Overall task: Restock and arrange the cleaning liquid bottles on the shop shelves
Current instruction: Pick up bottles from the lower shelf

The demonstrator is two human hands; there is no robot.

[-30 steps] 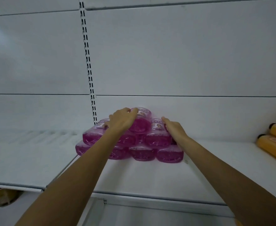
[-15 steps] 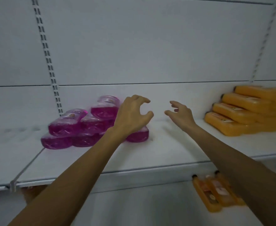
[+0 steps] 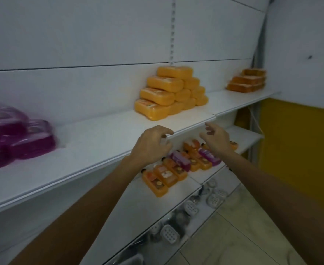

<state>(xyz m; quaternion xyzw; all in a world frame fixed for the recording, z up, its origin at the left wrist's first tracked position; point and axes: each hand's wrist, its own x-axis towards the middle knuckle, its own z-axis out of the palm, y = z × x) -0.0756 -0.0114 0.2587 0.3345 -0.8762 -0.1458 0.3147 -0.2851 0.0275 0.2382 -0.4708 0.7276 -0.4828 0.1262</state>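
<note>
Hovering empty, fingers loosely apart: left grip (image 3: 151, 144), right grip (image 3: 216, 139), near flat orange plastic bottles (image 3: 162, 176) on white lower shelf (image 3: 138, 203). Judged liquid-heavy, rigid, slick; best clasped across narrow sides.

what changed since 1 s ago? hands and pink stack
Left hand and right hand let go of the pink bottle stack and moved right along the shelf; both now hover empty at its front edge, above the mixed bottles on the lower shelf. The stack stays piled; the orange stack is untouched.
</note>
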